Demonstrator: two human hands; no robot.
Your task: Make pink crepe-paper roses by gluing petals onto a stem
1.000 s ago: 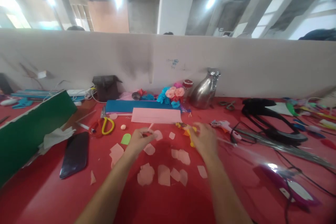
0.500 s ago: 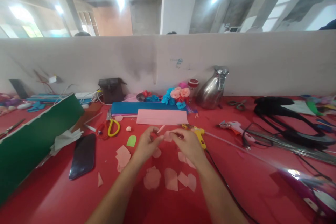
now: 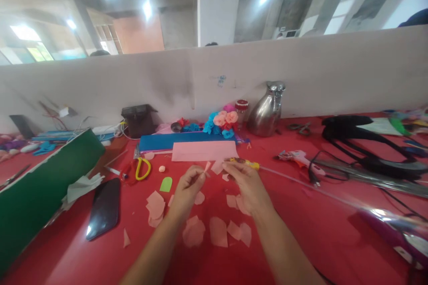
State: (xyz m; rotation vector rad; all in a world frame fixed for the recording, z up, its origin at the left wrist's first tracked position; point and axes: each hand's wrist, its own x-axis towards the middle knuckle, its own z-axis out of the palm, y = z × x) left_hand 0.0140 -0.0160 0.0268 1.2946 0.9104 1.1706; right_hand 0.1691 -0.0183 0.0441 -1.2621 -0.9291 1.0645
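My left hand (image 3: 187, 187) pinches a small rolled pink paper piece (image 3: 207, 167) at its lower end. My right hand (image 3: 246, 184) pinches a pink paper petal (image 3: 218, 167) and holds it against that roll. Both hands hover just above the red table (image 3: 301, 231). Several cut pink petals (image 3: 218, 231) lie scattered under and in front of my hands. A pink paper sheet (image 3: 203, 150) lies flat just beyond them, with a blue sheet (image 3: 167, 141) behind it.
A yellow glue gun (image 3: 245, 162) lies by my right hand; another glue gun (image 3: 296, 158) with cables is further right. Yellow-handled scissors (image 3: 142, 168), a phone (image 3: 104, 208) and a green roll (image 3: 40, 182) lie left. Paper flowers (image 3: 222, 121) and a metal jug (image 3: 266, 110) stand against the partition.
My right hand came away from the yellow glue gun and moved left to meet my left hand, bringing a pink petal against the roll. The camera view shifted slightly.
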